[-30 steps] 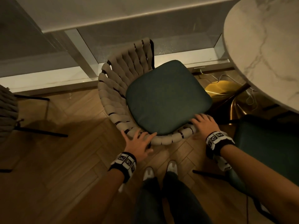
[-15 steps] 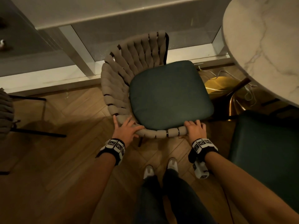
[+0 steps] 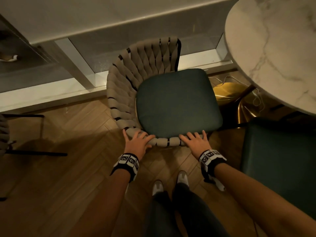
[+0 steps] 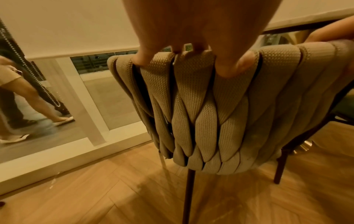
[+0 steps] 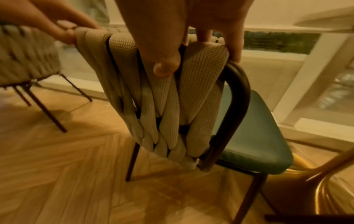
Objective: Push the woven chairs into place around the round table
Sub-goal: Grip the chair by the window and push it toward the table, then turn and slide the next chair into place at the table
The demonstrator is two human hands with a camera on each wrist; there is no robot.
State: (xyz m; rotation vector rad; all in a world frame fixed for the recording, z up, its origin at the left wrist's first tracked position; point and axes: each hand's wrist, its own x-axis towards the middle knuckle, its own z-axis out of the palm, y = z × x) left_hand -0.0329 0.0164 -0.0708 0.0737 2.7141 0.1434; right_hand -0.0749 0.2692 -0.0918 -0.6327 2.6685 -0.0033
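Observation:
A woven beige chair [image 3: 123, 93] with a dark green cushion [image 3: 177, 103] stands just in front of me, its open front facing right toward the round marble table [image 3: 273, 48]. My left hand [image 3: 136, 142] grips the near rim of the woven back, fingers over the top and thumb [image 4: 233, 65] on the outer straps. My right hand [image 3: 195, 142] grips the same rim close to its end, by the dark metal frame [image 5: 235, 106], thumb [image 5: 166, 65] pressed on the weave.
A second green chair seat [image 3: 280, 159] sits at the right beside my right arm. Another woven chair [image 3: 3, 130] stands at the far left. The table's gold base [image 3: 239, 100] and white cables [image 3: 225, 79] lie under the table. A glass wall with a raised sill [image 3: 51, 94] runs behind.
The chair has turned and slid a little, its open front now facing the table more squarely. Both hands stayed on the near rim and moved with it.

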